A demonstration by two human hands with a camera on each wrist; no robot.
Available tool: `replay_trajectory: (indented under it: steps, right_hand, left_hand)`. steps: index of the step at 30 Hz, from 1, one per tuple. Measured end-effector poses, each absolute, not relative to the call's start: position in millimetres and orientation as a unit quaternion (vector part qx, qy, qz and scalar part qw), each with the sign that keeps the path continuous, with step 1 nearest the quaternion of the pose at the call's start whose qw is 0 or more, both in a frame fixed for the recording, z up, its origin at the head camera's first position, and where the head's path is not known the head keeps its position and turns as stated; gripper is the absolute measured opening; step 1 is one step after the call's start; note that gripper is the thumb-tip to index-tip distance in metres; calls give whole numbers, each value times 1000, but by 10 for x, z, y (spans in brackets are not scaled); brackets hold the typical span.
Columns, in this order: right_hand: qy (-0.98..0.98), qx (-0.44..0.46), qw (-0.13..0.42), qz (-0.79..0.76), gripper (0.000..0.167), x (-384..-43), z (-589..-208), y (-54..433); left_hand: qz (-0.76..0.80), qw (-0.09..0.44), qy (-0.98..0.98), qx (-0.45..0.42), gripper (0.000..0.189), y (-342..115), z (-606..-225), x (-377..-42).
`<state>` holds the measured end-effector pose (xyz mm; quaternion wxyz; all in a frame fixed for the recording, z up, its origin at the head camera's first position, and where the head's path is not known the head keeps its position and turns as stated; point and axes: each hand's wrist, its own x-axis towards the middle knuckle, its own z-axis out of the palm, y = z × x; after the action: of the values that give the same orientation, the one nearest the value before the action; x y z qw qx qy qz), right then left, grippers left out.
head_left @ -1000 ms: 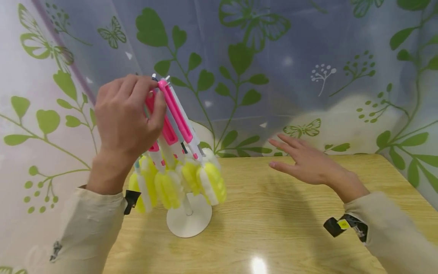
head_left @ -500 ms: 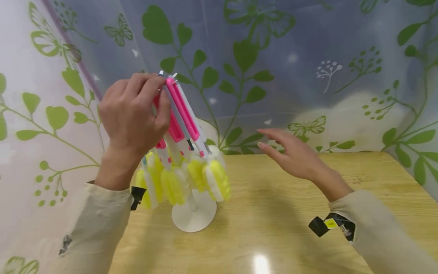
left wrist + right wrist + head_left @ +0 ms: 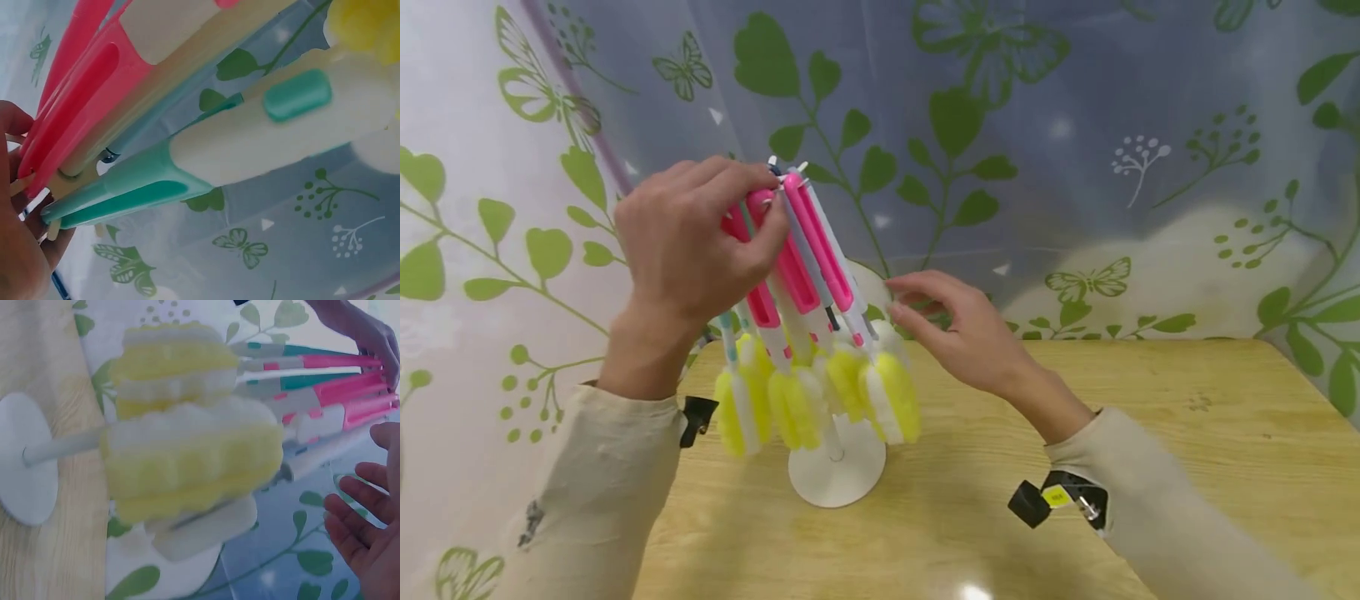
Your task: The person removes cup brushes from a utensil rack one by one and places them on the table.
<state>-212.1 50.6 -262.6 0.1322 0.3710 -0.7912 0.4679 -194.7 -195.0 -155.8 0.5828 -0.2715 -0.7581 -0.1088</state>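
Several bottle brushes with pink (image 3: 820, 242) or teal (image 3: 140, 169) handles hang from the top of a white stand (image 3: 837, 479), sponge heads (image 3: 194, 462) down. These heads are yellow and white. My left hand (image 3: 692, 237) grips the top of the stand where the handle ends hook on, thumb against a pink handle; part of the grip is hidden behind the handles. To the right of the brushes is my right hand (image 3: 962, 329), fingers loosely bent and holding nothing. In the right wrist view its fingertips (image 3: 340, 509) are apart from the handles.
The stand's round base rests on a wood-grain table (image 3: 970, 467). Behind the table hangs a curtain (image 3: 1075, 183) printed with green leaves and butterflies. A white rounded shape (image 3: 867, 279) shows behind the brushes.
My right hand has moved left, from over the table's right part to close beside the brushes, its fingers bending more. My left hand stays at the stand's top; the whole view has shifted slightly.
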Motion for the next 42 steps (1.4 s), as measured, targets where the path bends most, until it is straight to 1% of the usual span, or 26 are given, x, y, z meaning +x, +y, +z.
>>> replay_trajectory:
  steps: [5, 8, 11, 15, 22, 27, 33, 38, 42]
  right_hand:
    - [-773, 384, 170, 476, 42, -2104, -2571, 271]
    - [-772, 387, 176, 473, 46, -2093, -2546, 167]
    - [-768, 380, 184, 481, 46, -2095, -2526, 87]
    - [-764, 369, 195, 492, 40, -2089, -2517, 35]
    - [-756, 359, 217, 502, 29, -2071, -2492, 11]
    - [-736, 349, 236, 530, 26, -2071, -2433, 85]
    - [-716, 315, 236, 577, 25, -2065, -2392, 319]
    - [-731, 254, 219, 594, 27, -2070, -2419, 579]
    - [-756, 201, 189, 593, 31, -2108, -2519, 775]
  left_hand:
    - [-145, 603, -740, -260, 33, -1911, -1624, -2027]
    - [-167, 620, -727, -244, 32, -1871, -1664, -2043]
    - [-186, 646, -706, -221, 29, -1819, -1701, -2050]
    - [-194, 668, -689, -202, 26, -1768, -1721, -2045]
    - [-196, 671, -688, -197, 25, -1753, -1722, -2041]
    - [-200, 680, -675, -203, 26, -1740, -1708, -2070]
    - [-210, 688, -667, -194, 26, -1712, -1708, -2078]
    - [-223, 692, -661, -185, 25, -1697, -1698, -2076]
    - [-228, 691, -663, -178, 25, -1692, -1702, -2075]
